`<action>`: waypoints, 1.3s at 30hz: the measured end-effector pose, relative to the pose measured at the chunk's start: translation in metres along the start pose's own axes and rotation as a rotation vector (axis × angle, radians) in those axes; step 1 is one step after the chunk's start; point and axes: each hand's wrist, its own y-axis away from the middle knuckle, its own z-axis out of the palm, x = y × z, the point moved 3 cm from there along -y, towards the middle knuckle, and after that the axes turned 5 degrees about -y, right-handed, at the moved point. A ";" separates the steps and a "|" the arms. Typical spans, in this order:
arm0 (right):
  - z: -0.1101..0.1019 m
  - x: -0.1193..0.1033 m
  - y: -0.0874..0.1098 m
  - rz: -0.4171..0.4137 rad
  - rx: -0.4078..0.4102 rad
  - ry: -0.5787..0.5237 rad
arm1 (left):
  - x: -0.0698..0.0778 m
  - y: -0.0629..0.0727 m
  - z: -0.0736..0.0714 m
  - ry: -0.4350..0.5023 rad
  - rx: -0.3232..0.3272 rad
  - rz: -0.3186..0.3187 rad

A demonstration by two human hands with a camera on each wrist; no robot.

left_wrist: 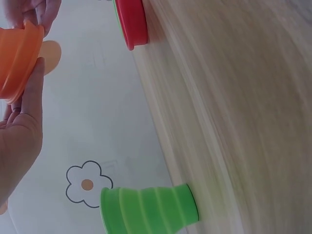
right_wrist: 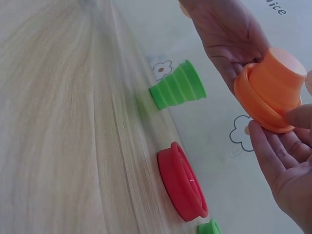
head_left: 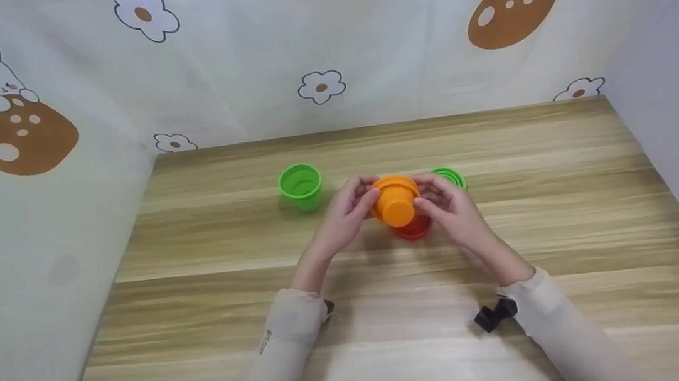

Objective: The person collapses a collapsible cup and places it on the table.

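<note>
An orange collapsible cup [head_left: 397,202], partly folded with its narrow base toward the head camera, is held above the table between both hands. My left hand [head_left: 345,218] grips its rim from the left, thumb on the near side. From the right, my right hand [head_left: 452,207] pinches the rim with thumb and fingers. Beneath the orange cup a red collapsed cup [right_wrist: 180,183] lies flat on the table, partly hidden in the head view. In the left wrist view the orange cup [left_wrist: 18,61] shows its side and rim.
A green collapsible cup [head_left: 301,185] stands extended and upright on the wooden table [head_left: 233,315], left of the hands. Behind my right hand lies a flat green collapsed cup [head_left: 453,177], partly covered. Patterned cloth [head_left: 249,55] hangs along the table's back and sides.
</note>
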 end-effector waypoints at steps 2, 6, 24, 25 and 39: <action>0.000 0.000 0.000 -0.002 -0.013 -0.018 | 0.000 0.000 -0.001 0.017 -0.006 -0.005; 0.002 -0.001 0.000 -0.004 -0.022 -0.058 | -0.001 0.001 -0.002 0.037 -0.018 -0.012; 0.002 -0.002 0.000 -0.012 -0.034 -0.097 | 0.000 0.001 -0.002 -0.036 -0.009 -0.004; 0.002 -0.002 0.000 -0.012 -0.033 -0.093 | 0.000 0.001 -0.002 -0.041 -0.009 -0.003; 0.004 -0.007 0.000 -0.022 -0.049 -0.083 | 0.000 0.004 -0.001 -0.068 -0.022 0.052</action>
